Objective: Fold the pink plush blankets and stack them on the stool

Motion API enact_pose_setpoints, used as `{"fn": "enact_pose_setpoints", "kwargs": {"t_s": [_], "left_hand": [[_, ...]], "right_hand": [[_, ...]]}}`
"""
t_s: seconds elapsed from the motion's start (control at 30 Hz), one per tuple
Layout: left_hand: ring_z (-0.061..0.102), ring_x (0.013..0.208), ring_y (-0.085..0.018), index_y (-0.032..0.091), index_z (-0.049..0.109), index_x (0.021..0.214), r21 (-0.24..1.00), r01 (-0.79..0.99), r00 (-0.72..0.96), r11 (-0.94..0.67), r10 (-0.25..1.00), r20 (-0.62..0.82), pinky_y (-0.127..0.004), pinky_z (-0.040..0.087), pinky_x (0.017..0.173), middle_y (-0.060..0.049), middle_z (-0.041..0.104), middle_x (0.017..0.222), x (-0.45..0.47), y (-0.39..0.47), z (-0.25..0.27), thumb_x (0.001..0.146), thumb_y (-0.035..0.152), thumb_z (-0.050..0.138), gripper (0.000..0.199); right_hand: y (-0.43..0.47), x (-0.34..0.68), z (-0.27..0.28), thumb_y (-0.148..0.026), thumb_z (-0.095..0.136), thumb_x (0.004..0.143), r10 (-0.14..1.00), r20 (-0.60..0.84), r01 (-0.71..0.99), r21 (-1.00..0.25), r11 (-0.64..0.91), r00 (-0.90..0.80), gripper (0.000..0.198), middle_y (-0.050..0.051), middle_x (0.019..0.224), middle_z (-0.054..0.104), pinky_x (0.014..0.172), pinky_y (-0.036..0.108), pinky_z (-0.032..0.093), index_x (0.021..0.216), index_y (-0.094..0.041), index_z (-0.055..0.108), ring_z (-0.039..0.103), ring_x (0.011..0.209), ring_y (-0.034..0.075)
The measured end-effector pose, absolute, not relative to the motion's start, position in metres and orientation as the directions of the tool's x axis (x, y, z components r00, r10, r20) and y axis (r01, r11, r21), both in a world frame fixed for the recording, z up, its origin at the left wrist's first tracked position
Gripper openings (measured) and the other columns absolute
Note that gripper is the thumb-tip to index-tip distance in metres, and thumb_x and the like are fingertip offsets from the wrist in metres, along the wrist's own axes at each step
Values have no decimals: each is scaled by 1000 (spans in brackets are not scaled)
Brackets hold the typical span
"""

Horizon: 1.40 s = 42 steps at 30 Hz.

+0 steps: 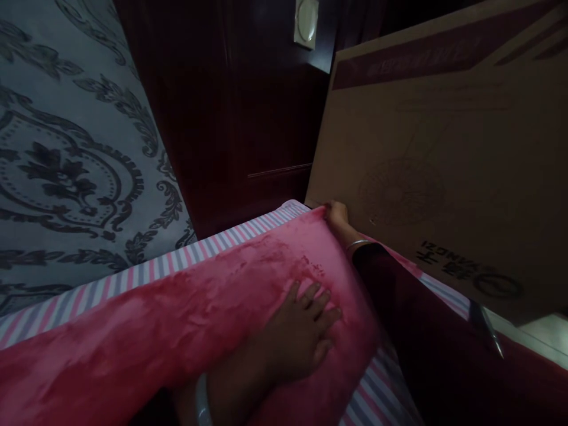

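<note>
A pink plush blanket (213, 290) lies across a striped sheet (146, 272) in pink, grey and white. My left hand (306, 331) presses flat on the blanket with its fingers spread. The pile around it shows darker and lighter brushed patches. Farther off, my right hand (337, 214) has its fingers closed on the blanket's far corner, close to the cardboard box. Part of its grip is hidden behind the fold. Each wrist wears a bangle, and a dark sleeve covers the right forearm.
A large cardboard box (399, 136) with upside-down print stands on the right. Behind the bedding rises a dark red wooden panel (266, 130) with a pale round-faced plate (306, 22). Patterned wallpaper (66, 154) covers the left wall. Light floor tiles (528, 334) show at lower right.
</note>
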State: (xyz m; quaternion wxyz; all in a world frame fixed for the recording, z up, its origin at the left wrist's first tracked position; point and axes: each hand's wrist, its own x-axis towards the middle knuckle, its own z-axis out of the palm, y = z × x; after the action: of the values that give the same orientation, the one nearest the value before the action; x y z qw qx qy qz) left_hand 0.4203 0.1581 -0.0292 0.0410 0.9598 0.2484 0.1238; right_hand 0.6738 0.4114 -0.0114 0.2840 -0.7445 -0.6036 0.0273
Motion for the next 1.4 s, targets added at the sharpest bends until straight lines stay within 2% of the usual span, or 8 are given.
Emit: {"fn": "enact_pose_setpoints", "kwargs": {"t_s": [0.23, 0.4, 0.53, 0.73, 0.97, 1.07, 1.27, 1.4], "left_hand": [[28, 154, -33, 26, 40, 155, 118, 465, 852, -878, 479, 210, -63, 16, 126, -11, 39, 163, 422, 160, -31, 102, 47, 41, 57], [31, 153, -34, 24, 45, 153, 90, 459, 857, -884, 467, 218, -63, 16, 125, -10, 41, 162, 422, 163, -31, 101, 44, 43, 55], [32, 152, -32, 27, 42, 155, 2, 453, 862, -892, 438, 255, -60, 20, 125, -7, 41, 163, 421, 168, -34, 102, 40, 45, 55], [34, 151, -33, 26, 46, 152, -28, 463, 867, -886, 447, 220, -62, 25, 122, -7, 41, 162, 424, 171, -32, 104, 40, 40, 51], [32, 152, -33, 25, 45, 153, -32, 433, 885, -901, 418, 206, -61, 22, 123, -11, 41, 162, 425, 175, -32, 103, 49, 40, 56], [30, 153, -34, 25, 43, 155, -49, 419, 897, -907, 405, 175, -62, 22, 123, -13, 39, 163, 428, 178, -29, 102, 52, 42, 60], [23, 155, -35, 25, 40, 157, 0, 529, 848, -849, 528, -40, -65, 18, 123, -12, 31, 167, 433, 162, -8, 101, 50, 44, 61], [22, 156, -33, 27, 34, 160, 87, 568, 823, -818, 561, -93, -61, 18, 124, -10, 31, 167, 406, 119, -6, 101, 54, 41, 64]], "right_hand": [[397, 666, -11, -11, 43, 94, 945, 295, 921, -390, -14, 140, 48, 13, 135, 67, 103, 30, 45, 137, -15, 65, 62, 124, 23], [356, 668, -17, -40, 55, 100, 960, 273, 954, -269, 132, -56, 53, 8, 156, 49, 121, 47, 29, 152, -28, 50, 43, 144, 28], [324, 696, -28, -52, 31, 107, 978, 87, 958, -198, 206, -192, 56, 3, 164, 36, 126, 42, 21, 158, -29, 41, 30, 152, 22], [278, 740, -37, -59, 21, 106, 995, 81, 987, -149, 63, -52, 63, 5, 167, 29, 123, 60, 18, 158, -29, 41, 20, 156, 31], [244, 752, -38, -53, 19, 106, 998, 55, 992, -124, -16, 23, 60, 0, 169, 22, 121, 57, 26, 162, -32, 31, 24, 154, 31], [243, 746, -29, -48, 23, 107, 996, 56, 992, -107, -62, 68, 57, 0, 168, 26, 121, 55, 27, 160, -32, 35, 27, 153, 29], [223, 712, -10, -40, 24, 106, 977, 110, 978, -114, -173, 185, 53, 11, 155, 50, 114, 70, 24, 146, -26, 57, 33, 147, 38], [185, 681, -14, -45, 27, 106, 975, 202, 990, -124, -68, 92, 55, 12, 160, 43, 115, 65, 27, 152, -25, 49, 33, 147, 36]]}}
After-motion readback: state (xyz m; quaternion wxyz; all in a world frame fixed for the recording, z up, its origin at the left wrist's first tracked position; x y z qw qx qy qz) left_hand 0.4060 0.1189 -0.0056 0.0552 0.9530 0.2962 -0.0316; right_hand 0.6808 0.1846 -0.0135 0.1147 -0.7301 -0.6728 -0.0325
